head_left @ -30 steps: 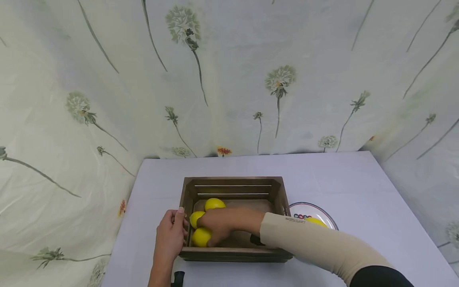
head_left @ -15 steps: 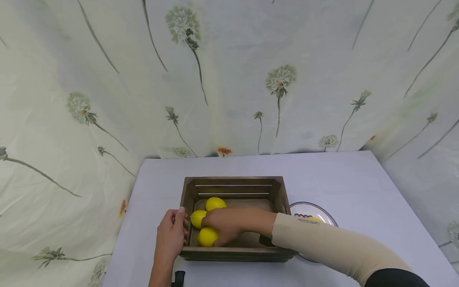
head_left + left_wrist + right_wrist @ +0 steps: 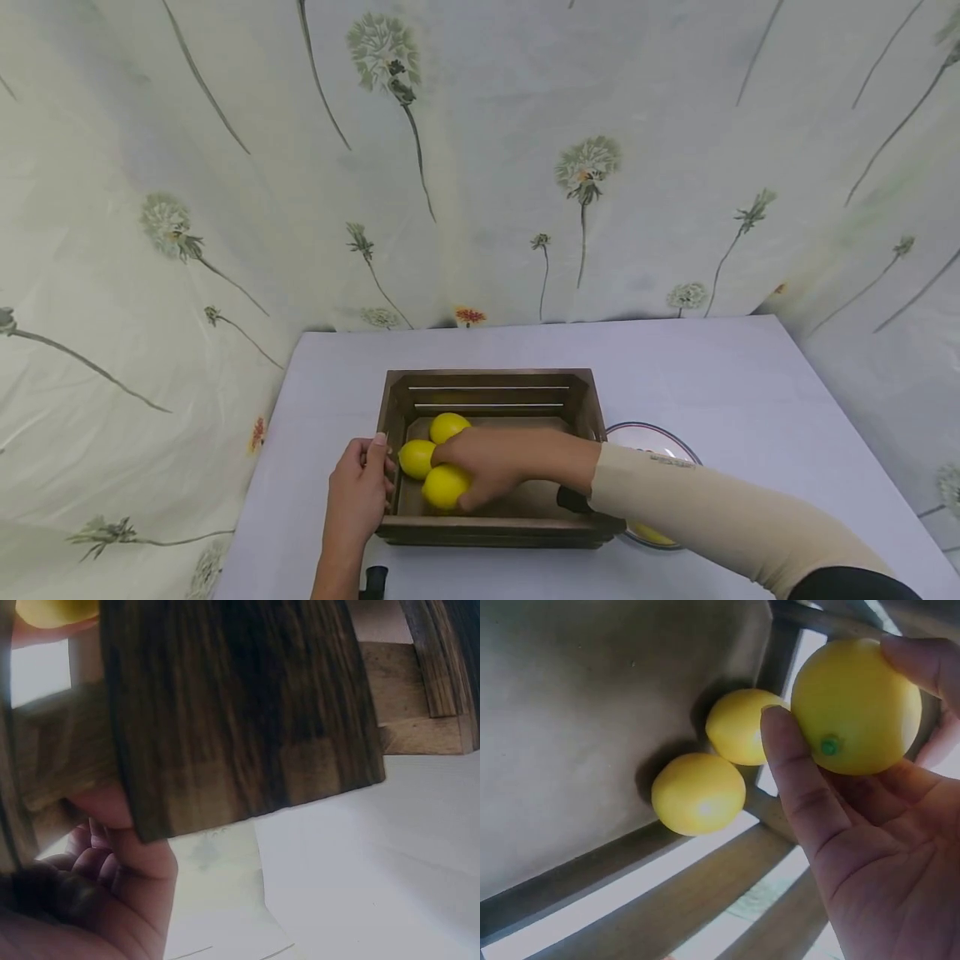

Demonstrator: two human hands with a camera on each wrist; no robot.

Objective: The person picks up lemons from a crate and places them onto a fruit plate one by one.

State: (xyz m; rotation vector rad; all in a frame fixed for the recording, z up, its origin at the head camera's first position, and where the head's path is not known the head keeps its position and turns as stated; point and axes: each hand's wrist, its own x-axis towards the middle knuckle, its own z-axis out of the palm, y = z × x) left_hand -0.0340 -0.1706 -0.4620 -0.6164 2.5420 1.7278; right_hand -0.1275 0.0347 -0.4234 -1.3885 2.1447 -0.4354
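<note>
In the head view a brown wooden crate stands on the table. My right hand is inside it, gripping a yellow lemon; in the right wrist view fingers and thumb curl round that lemon, its green stem spot showing. Two more lemons lie at the crate's left end, touching each other in the right wrist view. My left hand holds the crate's left side; in the left wrist view its curled fingers reach under a slat, partly hidden by the wood.
Right of the crate, a plate with a dark and red rim lies partly under my right sleeve, a bit of yellow showing on it. The white tablecloth ends at a patterned curtain. A black object shows near my left wrist.
My right hand has moved to the right and slightly up with the gripped lemon, away from the crate's left wall. The two other lemons have barely shifted. My left hand has stayed in place.
</note>
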